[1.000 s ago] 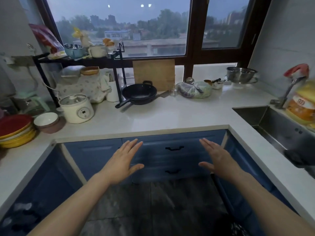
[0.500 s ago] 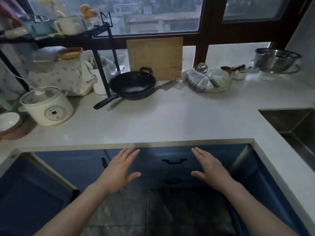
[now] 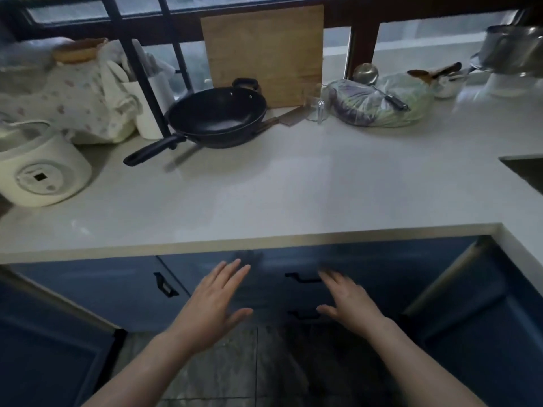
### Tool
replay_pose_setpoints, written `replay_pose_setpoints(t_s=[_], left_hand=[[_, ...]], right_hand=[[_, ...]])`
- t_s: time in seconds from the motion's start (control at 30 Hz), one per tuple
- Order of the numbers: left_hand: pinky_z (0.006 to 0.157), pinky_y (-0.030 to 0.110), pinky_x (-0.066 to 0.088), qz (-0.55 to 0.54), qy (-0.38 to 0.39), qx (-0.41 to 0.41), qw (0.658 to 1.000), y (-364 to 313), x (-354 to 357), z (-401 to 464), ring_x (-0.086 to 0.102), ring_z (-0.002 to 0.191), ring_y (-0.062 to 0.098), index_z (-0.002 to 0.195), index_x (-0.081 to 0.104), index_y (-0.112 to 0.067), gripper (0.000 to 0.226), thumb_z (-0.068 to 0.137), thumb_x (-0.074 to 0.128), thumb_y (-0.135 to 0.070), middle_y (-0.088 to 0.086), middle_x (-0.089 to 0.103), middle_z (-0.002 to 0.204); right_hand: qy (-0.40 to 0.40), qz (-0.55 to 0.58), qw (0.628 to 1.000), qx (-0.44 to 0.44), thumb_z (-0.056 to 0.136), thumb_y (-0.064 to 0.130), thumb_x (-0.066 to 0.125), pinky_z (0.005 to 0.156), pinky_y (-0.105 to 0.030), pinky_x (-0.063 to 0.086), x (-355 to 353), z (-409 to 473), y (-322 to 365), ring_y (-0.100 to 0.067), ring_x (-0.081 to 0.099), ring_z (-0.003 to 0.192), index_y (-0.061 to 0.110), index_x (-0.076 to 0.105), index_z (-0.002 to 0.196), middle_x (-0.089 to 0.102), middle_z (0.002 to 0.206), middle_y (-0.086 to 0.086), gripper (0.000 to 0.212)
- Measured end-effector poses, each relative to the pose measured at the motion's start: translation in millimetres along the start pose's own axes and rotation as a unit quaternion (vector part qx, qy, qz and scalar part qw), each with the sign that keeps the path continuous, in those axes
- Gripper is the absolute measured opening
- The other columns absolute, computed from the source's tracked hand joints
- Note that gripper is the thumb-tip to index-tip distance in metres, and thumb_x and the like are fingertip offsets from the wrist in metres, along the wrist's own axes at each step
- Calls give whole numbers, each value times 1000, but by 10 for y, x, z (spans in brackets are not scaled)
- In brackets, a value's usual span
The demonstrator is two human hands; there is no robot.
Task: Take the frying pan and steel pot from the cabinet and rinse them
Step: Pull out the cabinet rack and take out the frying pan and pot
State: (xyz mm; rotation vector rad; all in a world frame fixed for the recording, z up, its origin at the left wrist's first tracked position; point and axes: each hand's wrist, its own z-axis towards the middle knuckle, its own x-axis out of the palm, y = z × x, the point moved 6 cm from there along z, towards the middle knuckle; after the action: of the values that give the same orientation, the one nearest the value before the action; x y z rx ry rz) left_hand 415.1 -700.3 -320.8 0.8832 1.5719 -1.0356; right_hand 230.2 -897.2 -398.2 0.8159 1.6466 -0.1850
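White L-shaped countertop runs under a dark-framed window, dim light. Back row, left to right: white rice cooker, floral cloth bundle, black rack post, black frying pan with its handle pointing front-left, wooden cutting board leaning upright against the window frame just behind the pan, cleaver lying flat beside the pan's right rim, small glass, bagged vegetables with a ladle resting on top, steel pot at far right on a white stand. Pan and pot are both on the counter, well apart.

Sink corner cuts into the counter at the right edge. The middle and front of the counter are bare surface. The counter front edge runs straight, then turns toward the camera at right. Below are blue cabinet fronts: a door handle at left, two drawer pulls stacked in the centre, upper pull and lower pull. Grey tile floor lies between the cabinet runs.

Left hand: palm down, fingers straight and together, thumb out, holds nothing, in front of the drawer face. Right hand: same pose, motion-blurred, fingertips near the upper pull, cannot tell if touching. Both forearms are extended forward, bare.
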Motion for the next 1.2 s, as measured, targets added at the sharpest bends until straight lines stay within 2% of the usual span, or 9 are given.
replay_pose_setpoints(t_s=[0.13,0.27,0.37,0.47,0.6,0.87,1.03,1.2], left_hand=[[119,30,3,-13,-2,-17,1000,169,225,8,-17,144,4,147,-10,-45,88,70,1,-86,-23,-17,154],[116,24,-3,-12,-3,-30,999,295,382,-51,-18,143,2,147,-11,-45,82,77,13,-80,-24,-17,155],[117,24,-3,-14,1,-37,999,342,446,-114,-17,143,2,147,-10,-46,80,79,21,-75,-25,-18,154],[120,28,1,-19,1,-41,999,390,489,-148,-17,143,2,147,-8,-46,82,78,21,-77,-26,-18,152],[116,25,-1,-29,-8,-34,999,443,553,-165,-16,143,2,146,-8,-48,89,69,6,-88,-25,-14,154],[115,22,-2,-33,-28,-23,999,420,505,-224,-17,143,0,146,-8,-48,81,77,18,-81,-25,-13,155],[115,23,-1,-32,-40,-18,999,388,446,-297,-18,143,0,142,-13,-51,79,74,11,-83,-25,-15,155],[120,29,4,-32,-44,-14,998,340,442,-378,-16,143,1,142,-12,-51,77,75,12,-82,-25,-14,154]], right_hand=[[20,-4,1000,3,93,48,58,113,-41,32,348,299,-7,-26,21,146,26,6,157,7,164,4,86],[29,1,1000,7,95,47,56,118,-39,22,674,508,-29,-24,10,150,25,1,157,4,164,4,87],[28,-1,1000,9,95,49,54,118,-41,22,834,622,-70,-21,11,150,25,-1,157,3,164,3,86],[25,2,1000,18,95,50,53,118,-43,21,892,719,-105,-21,13,149,25,0,157,5,164,3,85],[9,31,999,41,93,52,56,116,-42,27,972,772,-99,-21,13,148,24,7,156,9,162,3,85],[-16,52,997,60,90,58,56,116,-40,30,1083,658,-78,-21,12,148,22,12,156,11,162,2,87],[-19,60,996,63,87,59,58,112,-44,35,1194,471,-90,-20,16,148,25,15,155,15,162,2,88],[-28,37,997,56,85,60,58,110,-40,39,1240,254,-49,-21,21,146,26,15,154,18,161,2,88]])
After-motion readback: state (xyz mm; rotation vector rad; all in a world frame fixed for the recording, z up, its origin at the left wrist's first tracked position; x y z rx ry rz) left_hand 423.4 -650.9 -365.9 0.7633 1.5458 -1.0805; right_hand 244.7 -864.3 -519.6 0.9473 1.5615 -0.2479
